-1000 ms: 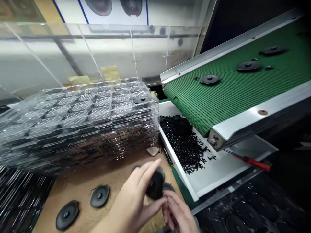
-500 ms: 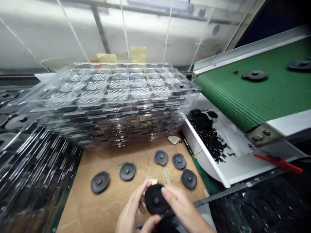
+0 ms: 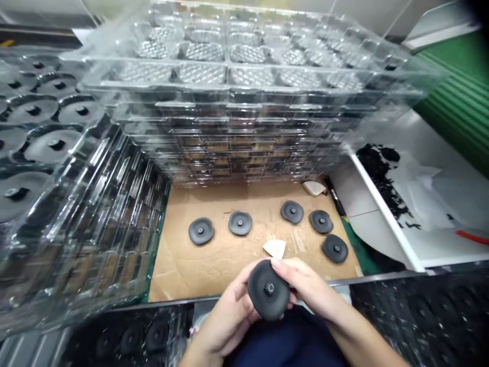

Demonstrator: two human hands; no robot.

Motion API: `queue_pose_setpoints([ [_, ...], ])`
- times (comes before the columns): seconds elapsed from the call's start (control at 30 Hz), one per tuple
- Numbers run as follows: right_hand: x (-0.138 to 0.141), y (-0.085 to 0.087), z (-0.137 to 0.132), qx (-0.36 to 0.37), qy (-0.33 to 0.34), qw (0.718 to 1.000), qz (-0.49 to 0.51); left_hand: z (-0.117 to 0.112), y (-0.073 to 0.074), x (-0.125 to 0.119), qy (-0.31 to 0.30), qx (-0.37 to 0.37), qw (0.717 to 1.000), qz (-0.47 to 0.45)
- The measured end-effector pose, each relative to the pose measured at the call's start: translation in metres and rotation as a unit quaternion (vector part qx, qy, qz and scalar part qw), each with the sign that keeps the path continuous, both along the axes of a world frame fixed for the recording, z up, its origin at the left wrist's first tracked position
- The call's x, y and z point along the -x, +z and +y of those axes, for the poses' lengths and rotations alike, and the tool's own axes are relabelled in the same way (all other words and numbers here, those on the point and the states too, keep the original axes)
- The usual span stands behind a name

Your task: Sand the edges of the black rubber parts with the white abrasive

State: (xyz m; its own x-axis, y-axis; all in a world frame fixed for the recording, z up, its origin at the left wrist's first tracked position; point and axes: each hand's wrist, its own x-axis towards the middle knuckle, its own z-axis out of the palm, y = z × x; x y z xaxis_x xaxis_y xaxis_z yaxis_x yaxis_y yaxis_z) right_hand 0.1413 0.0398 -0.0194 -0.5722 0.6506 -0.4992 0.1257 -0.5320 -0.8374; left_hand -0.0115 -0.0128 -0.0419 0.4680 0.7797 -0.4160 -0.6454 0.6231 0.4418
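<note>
L hand (image 3: 231,311) & R hand (image 3: 311,288) share a grip on one blk disc (image 3: 263,300), held up at the near edge of the cardboard (image 3: 179,275), stub side facing cam. R thumb sits on its upper R rim; L fingers are on its L side. 5 loose discs (image 3: 240,223) lie on the cardboard: 2 L, 3 R. White wedge (image 3: 275,248) just past held disc; clear tray stack (image 3: 244,109) at back.
</note>
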Motion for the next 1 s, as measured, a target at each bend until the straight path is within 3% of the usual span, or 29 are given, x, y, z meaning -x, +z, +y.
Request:
queue_pose_setpoints([
  [0.17,0.011,0.001,0.002,-0.029,0.024,0.999,-0.038,0.001,0.004,0.007,0.024,-0.001,0.997,-0.068],
  [0.3,0.004,-0.005,0.001,-0.124,0.002,0.985,-0.117,0.003,0.007,0.011,0.044,0.028,0.996,-0.065],
  [0.37,-0.006,-0.012,0.001,-0.202,-0.044,0.963,-0.176,0.004,0.005,0.013,0.068,0.042,0.995,-0.056],
  [0.47,-0.022,-0.032,0.000,-0.315,-0.100,0.904,-0.271,0.005,0.002,0.016,0.110,0.069,0.991,-0.026],
  [0.57,-0.028,-0.060,-0.002,-0.386,-0.086,0.861,-0.321,0.007,0.001,0.019,0.149,0.103,0.983,-0.015],
  [0.7,-0.026,-0.089,0.005,-0.442,-0.077,0.832,-0.328,0.009,0.005,0.018,0.182,0.114,0.977,-0.012],
  [0.77,-0.025,-0.090,0.013,-0.456,-0.081,0.826,-0.320,0.011,0.008,0.016,0.194,0.109,0.975,0.001],
  [0.87,-0.023,-0.078,0.017,-0.462,-0.080,0.833,-0.295,0.014,0.011,0.011,0.195,0.101,0.975,0.028],
  [1.0,-0.018,-0.061,0.001,-0.464,-0.042,0.854,-0.231,0.017,0.012,0.004,0.203,0.084,0.975,0.047],
])
